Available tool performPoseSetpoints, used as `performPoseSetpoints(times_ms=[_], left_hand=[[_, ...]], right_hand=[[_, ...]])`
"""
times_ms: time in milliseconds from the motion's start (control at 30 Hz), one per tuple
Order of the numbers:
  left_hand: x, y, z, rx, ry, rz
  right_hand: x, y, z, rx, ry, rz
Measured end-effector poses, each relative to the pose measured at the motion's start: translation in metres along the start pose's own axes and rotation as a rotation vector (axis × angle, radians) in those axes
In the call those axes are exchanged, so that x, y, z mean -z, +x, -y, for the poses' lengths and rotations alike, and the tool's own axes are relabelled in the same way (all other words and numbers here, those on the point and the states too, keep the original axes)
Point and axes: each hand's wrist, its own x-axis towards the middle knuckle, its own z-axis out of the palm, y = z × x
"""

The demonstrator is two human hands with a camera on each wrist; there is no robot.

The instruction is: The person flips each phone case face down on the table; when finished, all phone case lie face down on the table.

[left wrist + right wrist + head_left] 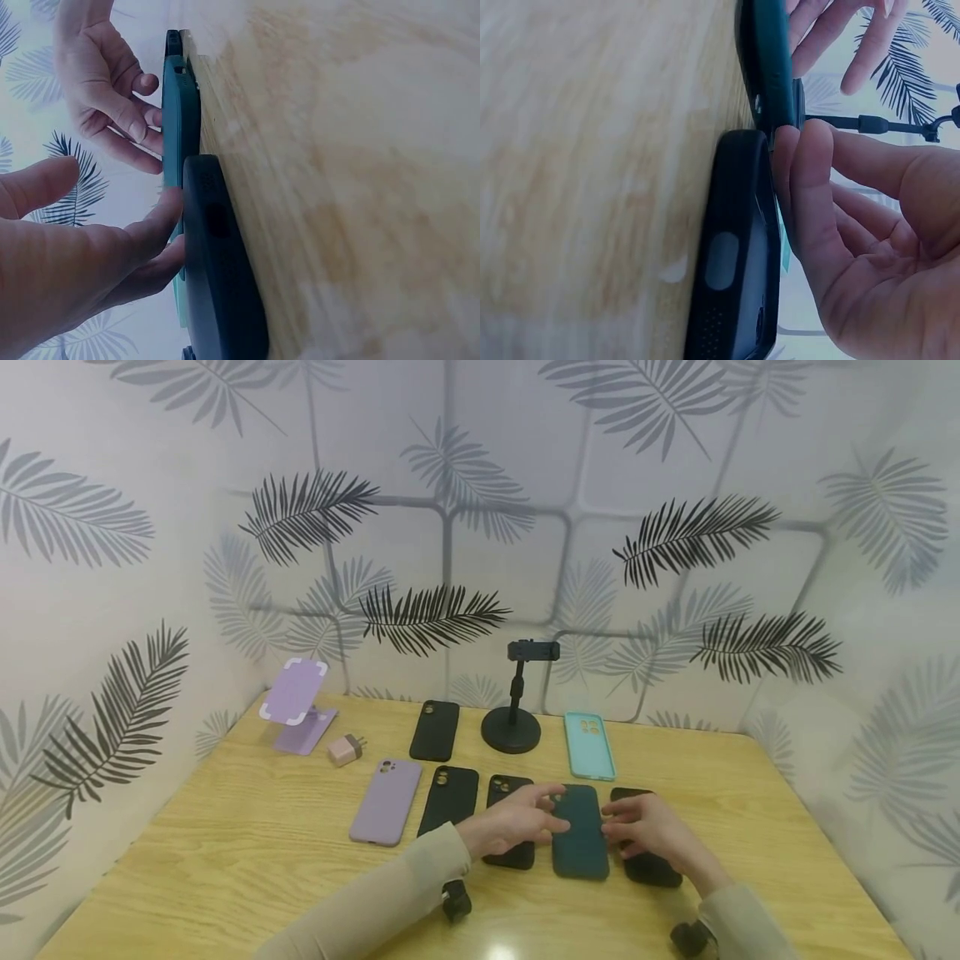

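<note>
A dark teal phone case [581, 847] lies face down on the wooden table between both hands. My left hand [517, 820] reaches over a black phone case [512, 858], its fingers spread at the teal case's left side. At the right side, the fingers of my right hand [652, 828] hover over another black phone case [652, 868] and reach to the teal case's edge. In the right wrist view, those fingertips come right up to the teal case [772, 67]; whether they touch it, I cannot tell. Neither hand grips anything.
Left of the hands lie a lilac phone case [386, 802] and a black case [450, 797]. Behind are another black case [435, 731], a black phone stand [512, 731], a turquoise case [590, 747], a pink charger plug [345, 750] and a lilac stand [295, 692]. Patterned walls enclose the table.
</note>
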Motion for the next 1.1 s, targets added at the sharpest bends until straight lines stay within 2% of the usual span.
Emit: performPoseSetpoints(times_ms=[200,333,500,600,733,900,1100], left_hand=[[0.003,0.001,-0.005,0.002,0.002,-0.004],[0.005,0.004,-0.008,-0.007,0.003,-0.023],[0.005,0.010,-0.012,-0.036,0.000,-0.046],[0.006,0.019,-0.013,-0.057,-0.014,-0.056],[0.007,0.034,-0.014,-0.083,-0.010,-0.087],[0.003,0.053,-0.018,-0.099,-0.038,-0.177],[-0.001,0.074,-0.019,-0.087,-0.096,-0.277]], right_hand=[[0.003,0.002,-0.001,0.016,-0.008,0.017],[0.006,0.007,-0.003,0.044,0.037,0.023],[0.011,0.012,-0.005,0.115,0.091,0.057],[0.014,0.016,-0.005,0.146,0.099,0.051],[0.019,0.023,-0.004,0.164,0.084,-0.006],[0.030,0.036,-0.004,0.158,0.023,-0.087],[0.045,0.051,-0.003,0.139,-0.076,-0.120]])
